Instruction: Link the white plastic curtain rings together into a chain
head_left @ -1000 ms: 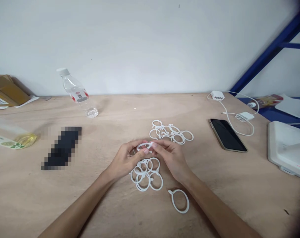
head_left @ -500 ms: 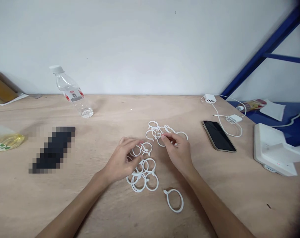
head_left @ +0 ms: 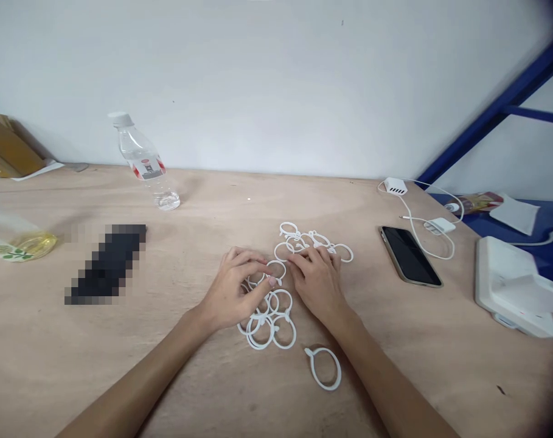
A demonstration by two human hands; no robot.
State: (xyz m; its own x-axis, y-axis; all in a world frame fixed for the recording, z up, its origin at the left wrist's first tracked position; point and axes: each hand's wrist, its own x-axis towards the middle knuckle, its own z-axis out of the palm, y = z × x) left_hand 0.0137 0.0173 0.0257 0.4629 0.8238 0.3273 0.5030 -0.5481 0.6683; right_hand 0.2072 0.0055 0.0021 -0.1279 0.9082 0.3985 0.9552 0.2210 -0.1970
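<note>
Several white plastic curtain rings [head_left: 285,347], each with a small eyelet, lie in two loose groups on the wooden table. My left hand [head_left: 235,289] rests over the nearer group, thumb and fingers apart. Its thumb and fingertips reach to a white ring [head_left: 276,261] at that group's far end. Palm down, my right hand [head_left: 319,283] has its fingers spread at the near side of the farther group [head_left: 344,252], and partly covers some rings there. Any ring beneath its fingers is hidden. A single ring [head_left: 326,368] lies apart, nearer to me, by my right forearm.
A tilted-looking water bottle [head_left: 151,167] stands at the back left, near a blurred dark object [head_left: 107,264] and a yellowish clear container [head_left: 34,243]. On the right are a phone [head_left: 410,255], a white charger with cables [head_left: 396,186] and a white device [head_left: 508,286].
My right hand has drawn slightly left and flattened, its fingers spreading. My left thumb and fingertips have moved right, onto the ring beside them. The whole view has shifted a little.
</note>
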